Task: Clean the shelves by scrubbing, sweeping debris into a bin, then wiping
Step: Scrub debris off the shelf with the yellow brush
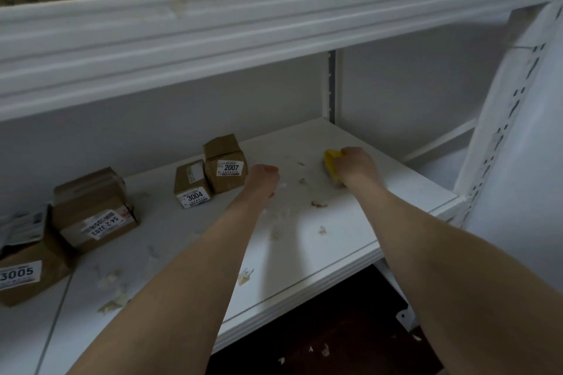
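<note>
A white shelf board (350,240) lies before me, littered with pale scraps of debris (318,203). My right hand (357,165) is closed on a yellow scrub brush (330,164) pressed to the board near the back right. My left hand (262,180) is curled into a fist resting on the shelf, right beside the box marked 2007 (224,163); whether it holds anything is hidden. More scraps lie near the front edge (113,304).
Cardboard boxes stand along the left: 3004 (192,183), a sideways-labelled one (94,210) and 3005 (27,271). An upper shelf rail (274,24) overhangs. A perforated upright (499,137) bounds the right. Scraps lie on the dark floor (323,350) below.
</note>
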